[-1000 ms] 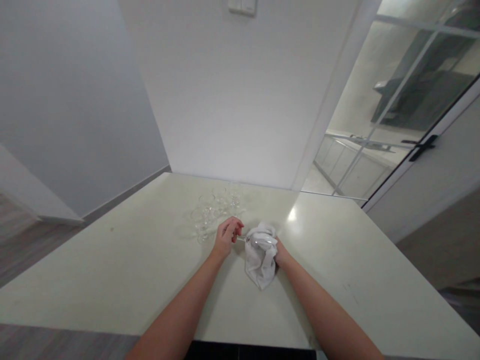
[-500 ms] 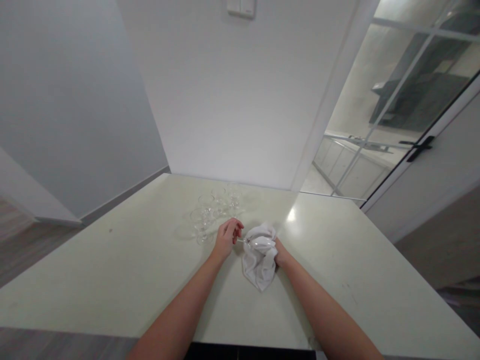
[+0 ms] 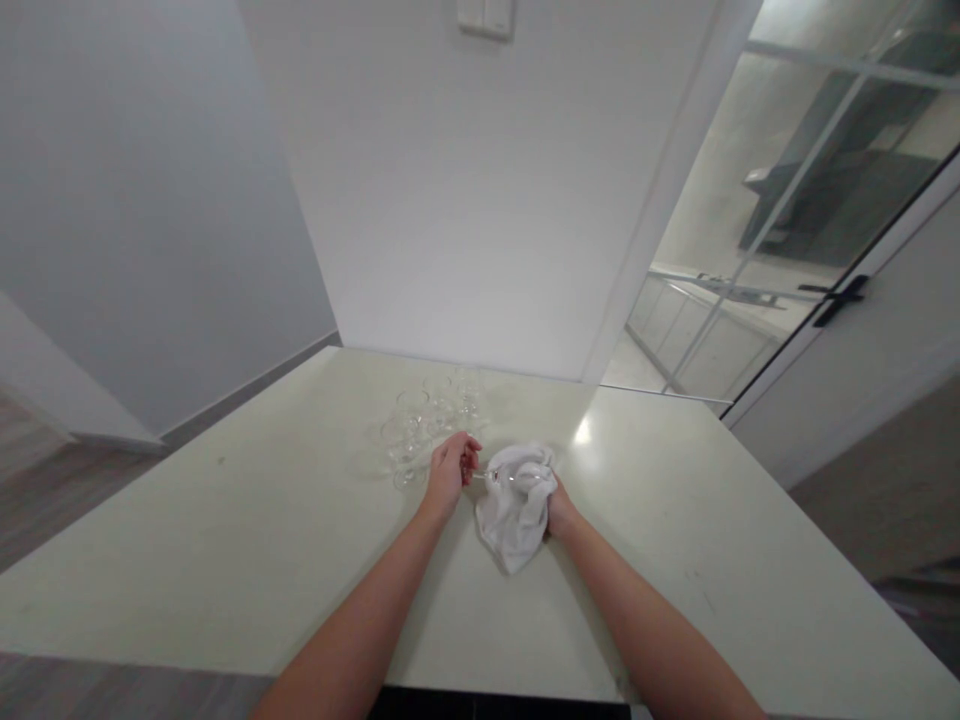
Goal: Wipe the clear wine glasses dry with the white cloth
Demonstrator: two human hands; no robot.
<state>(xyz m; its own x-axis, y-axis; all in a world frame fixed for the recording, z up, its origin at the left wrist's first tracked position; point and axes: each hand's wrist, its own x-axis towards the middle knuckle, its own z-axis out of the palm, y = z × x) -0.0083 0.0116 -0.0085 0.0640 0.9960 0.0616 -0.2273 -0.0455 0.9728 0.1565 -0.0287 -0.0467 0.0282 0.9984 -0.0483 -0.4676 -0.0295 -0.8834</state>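
Note:
My left hand (image 3: 453,470) is closed on the stem of a stemmed glass (image 3: 517,479), which lies sideways in front of me. Its bowl points right and rests in a white cloth (image 3: 512,530). At the bowl's end my right hand (image 3: 559,507) grips the cloth, its fingers mostly hidden behind the fabric. One corner of the cloth hangs down toward me. Just beyond my left hand stand several clear stemmed glasses (image 3: 412,425), grouped together; their exact outlines are hard to make out.
The pale table (image 3: 225,560) runs up to a white wall (image 3: 465,220) with a switch (image 3: 485,17) on it. To the right is a glazed door with a black handle (image 3: 840,298). A grey wall (image 3: 187,200) borders the left side.
My right hand and the cloth have shifted slightly around the glass bowl, and the cloth's hanging corner has swung left. My left hand has moved slightly left and up.

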